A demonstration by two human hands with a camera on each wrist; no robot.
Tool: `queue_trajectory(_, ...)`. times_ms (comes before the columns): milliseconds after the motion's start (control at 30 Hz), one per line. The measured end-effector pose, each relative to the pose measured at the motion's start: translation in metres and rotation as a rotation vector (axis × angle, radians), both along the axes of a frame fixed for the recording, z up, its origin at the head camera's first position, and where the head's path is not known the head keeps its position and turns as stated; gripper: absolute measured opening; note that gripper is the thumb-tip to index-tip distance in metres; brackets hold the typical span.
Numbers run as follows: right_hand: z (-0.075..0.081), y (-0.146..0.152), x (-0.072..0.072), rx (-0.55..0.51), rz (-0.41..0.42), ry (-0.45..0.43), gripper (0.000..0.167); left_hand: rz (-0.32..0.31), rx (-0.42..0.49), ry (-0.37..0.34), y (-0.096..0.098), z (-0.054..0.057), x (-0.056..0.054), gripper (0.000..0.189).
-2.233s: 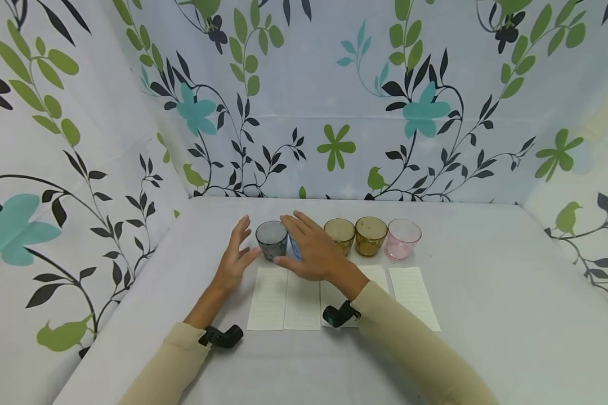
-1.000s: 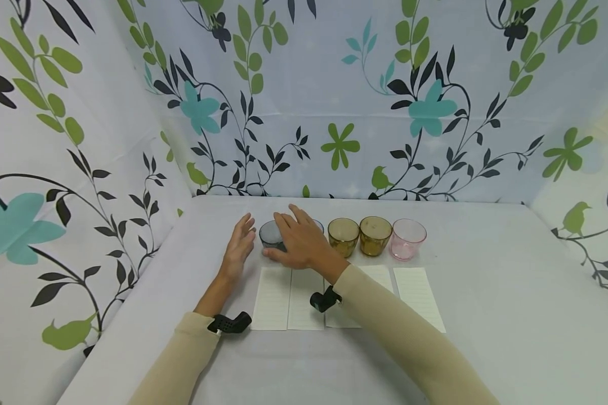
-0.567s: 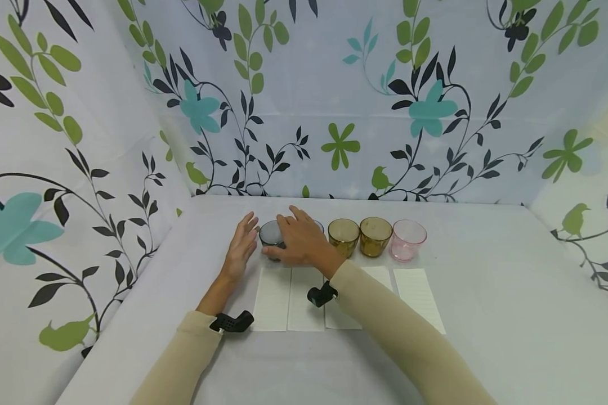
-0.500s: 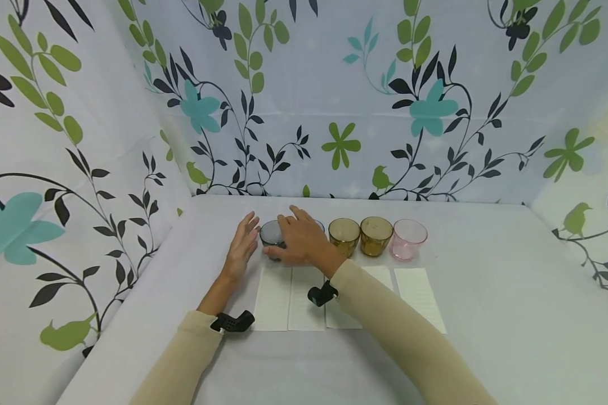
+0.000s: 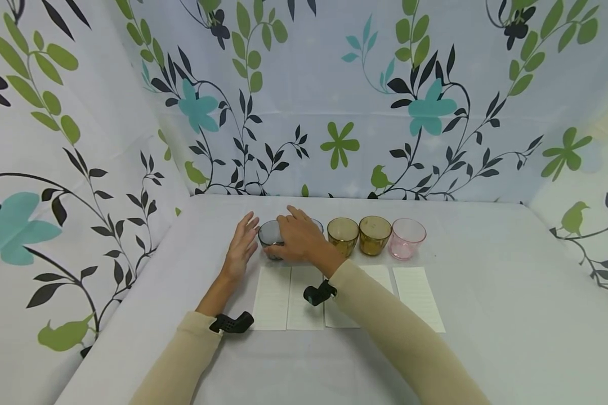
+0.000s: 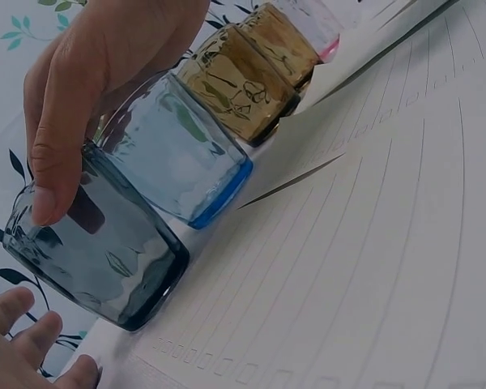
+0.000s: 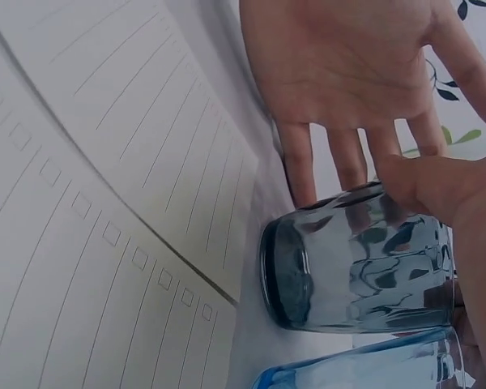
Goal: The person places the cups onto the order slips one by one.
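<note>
Floral cloth walls, grey counter (image 5: 486, 315). Five glasses in a row behind four lined cards (image 5: 418, 289). Right hand (image 5: 299, 241) grips the grey glass (image 5: 269, 233) at the left end, thumb on its wall. Left hand (image 5: 240, 247) flat, open, just beside. Glass not yet lifted; other glasses untouched.

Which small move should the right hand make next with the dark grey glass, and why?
Probably close the fingers and lift. The right hand already has its thumb on the dark grey glass, which touches the blue glass. The left hand lies open beside it, so a straight lift seems safest.
</note>
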State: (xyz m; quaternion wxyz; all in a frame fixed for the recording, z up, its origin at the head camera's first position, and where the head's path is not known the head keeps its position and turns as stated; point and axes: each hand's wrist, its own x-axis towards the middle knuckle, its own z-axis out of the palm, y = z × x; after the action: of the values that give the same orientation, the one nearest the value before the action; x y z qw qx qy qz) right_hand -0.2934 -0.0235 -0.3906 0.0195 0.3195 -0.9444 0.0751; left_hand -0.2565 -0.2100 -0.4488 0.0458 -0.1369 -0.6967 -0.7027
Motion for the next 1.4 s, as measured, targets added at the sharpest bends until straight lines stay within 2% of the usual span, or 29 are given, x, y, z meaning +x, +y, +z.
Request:
queue_trajectory(500,0.004,-0.001,0.002,-0.085,-0.012,-0.018,0.086,0.016,-0.006,-0.01,0.001,0.002,0.004,0.06)
queue_trajectory(667,0.01,0.001,0.003,-0.137,-0.025,-0.042,0.088,0.011,0.004,-0.006,-0.001,0.004,0.005,0.06)
queue_trajectory(833,0.016,0.004,0.005,-0.221,-0.029,-0.094,0.09,0.011,0.027,-0.022,-0.002,0.005,0.006,0.059)
queue_trajectory(1133,0.019,0.006,0.013,-0.427,-0.046,-0.231,0.088,-0.05,0.127,-0.055,-0.002,0.007,0.011,0.059)
queue_trajectory(1400,0.02,0.008,0.026,-0.563,-0.058,-0.203,0.083,-0.08,0.133,-0.04,-0.002,0.008,0.017,0.058)
